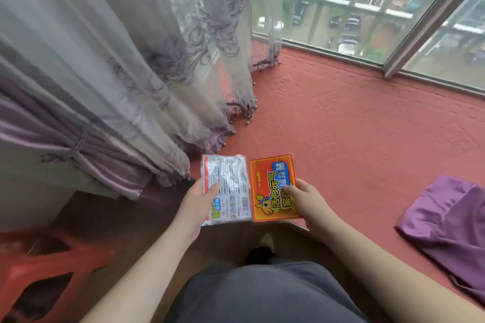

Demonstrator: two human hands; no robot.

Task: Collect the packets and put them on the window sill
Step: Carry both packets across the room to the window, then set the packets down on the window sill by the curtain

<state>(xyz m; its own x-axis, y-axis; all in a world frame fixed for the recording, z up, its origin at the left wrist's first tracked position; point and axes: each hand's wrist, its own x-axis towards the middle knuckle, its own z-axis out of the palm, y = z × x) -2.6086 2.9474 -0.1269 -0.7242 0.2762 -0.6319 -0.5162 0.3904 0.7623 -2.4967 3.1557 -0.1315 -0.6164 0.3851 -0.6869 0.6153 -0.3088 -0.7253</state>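
The left hand (195,200) pinches a crinkly silver-white packet (227,187), small print and barcode up, while the right hand (305,198) grips a glossy orange packet (271,186) with bold yellow Chinese characters and a cartoon animal. Both are held side by side over the near edge of the textured red window sill (354,126). Sheer embroidered curtains (131,60) hang to the left, purple cloth (451,220) lies to the right, and a red plastic stool (39,265) stands near left.

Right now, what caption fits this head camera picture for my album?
Left hand holds a silvery packet, right hand an orange packet, over the red window sill.
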